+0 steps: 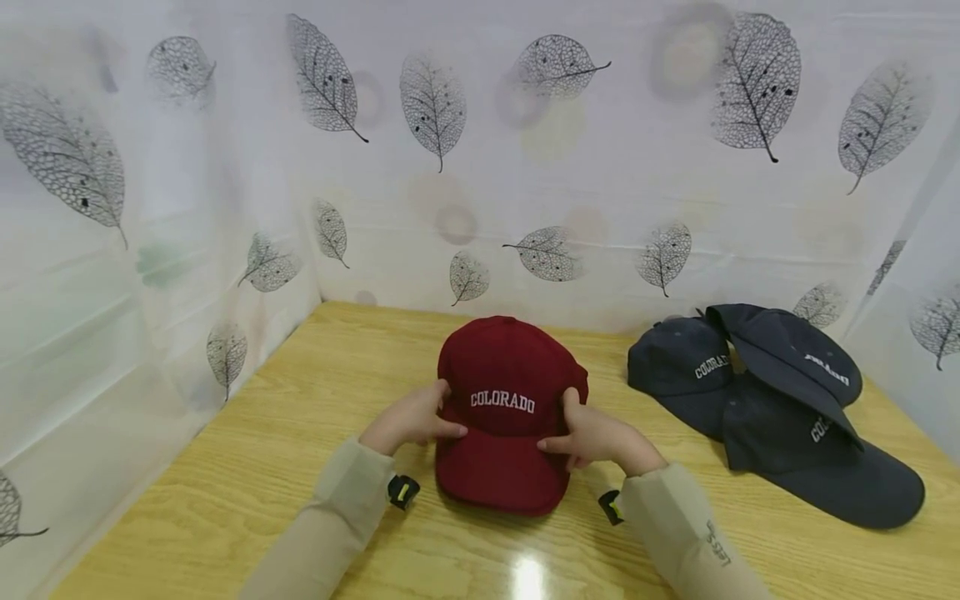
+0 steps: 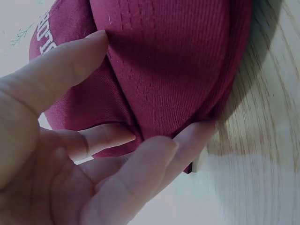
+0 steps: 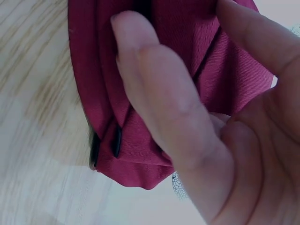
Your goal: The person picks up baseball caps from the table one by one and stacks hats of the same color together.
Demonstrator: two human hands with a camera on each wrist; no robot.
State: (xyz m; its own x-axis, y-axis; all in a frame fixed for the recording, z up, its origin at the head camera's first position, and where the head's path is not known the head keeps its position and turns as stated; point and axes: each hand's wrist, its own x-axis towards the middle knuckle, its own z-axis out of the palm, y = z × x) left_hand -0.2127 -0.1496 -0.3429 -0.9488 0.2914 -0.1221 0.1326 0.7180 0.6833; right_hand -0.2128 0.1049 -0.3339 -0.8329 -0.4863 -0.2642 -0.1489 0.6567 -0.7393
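A dark red baseball cap (image 1: 506, 354) with white COLORADO lettering sits on the table, its brim toward me. My left hand (image 1: 416, 417) holds its left side, thumb at the seam between crown and brim. On the opposite side my right hand (image 1: 596, 433) grips it the same way, with one finger against the crown. Seen from the left wrist, the red brim (image 2: 168, 61) lies between the thumb and the lower fingers. In the right wrist view, layered red edges (image 3: 86, 61) show beside the extended fingers (image 3: 168, 93).
Several dark navy caps (image 1: 675, 358) lie overlapping at the right on the wooden table (image 1: 322, 467). A pale curtain (image 1: 480, 192) with leaf prints hangs behind the table and along its left side.
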